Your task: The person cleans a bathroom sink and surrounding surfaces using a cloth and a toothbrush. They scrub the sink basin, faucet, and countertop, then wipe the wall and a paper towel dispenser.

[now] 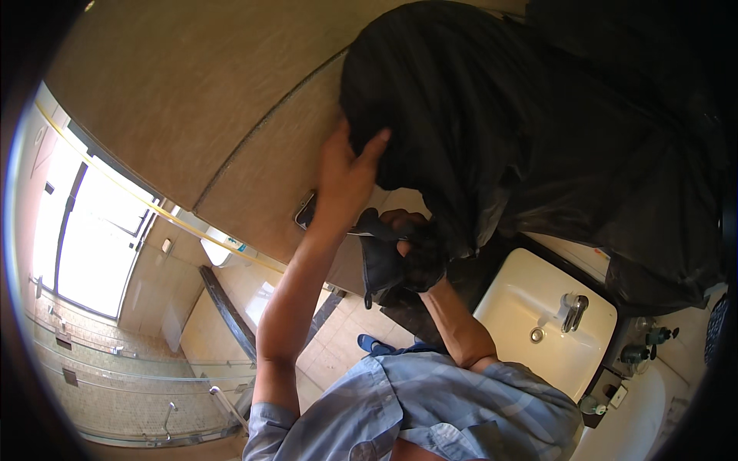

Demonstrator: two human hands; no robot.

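Note:
A large sheet of black cloth [453,115] hangs in folds across the upper middle and right. My left hand [347,173] touches its left edge, thumb and fingers spread apart in a V with the thumb over the cloth. Below its folds, my right hand [419,246] has curled fingers. Dark material covers much of that hand; whether it is worn or held, I cannot tell. A black flap [380,269] hangs beside it. A small dark object with a pale rim [306,211], partly hidden, shows behind my left wrist.
A beige panel with a dark seam [254,134] fills the upper left. At lower right is a white washbasin [500,296] with a chrome tap [574,313] and several bottles [636,353] beside it. A yellow strip [184,224] runs at left, near a glass shower screen [154,384].

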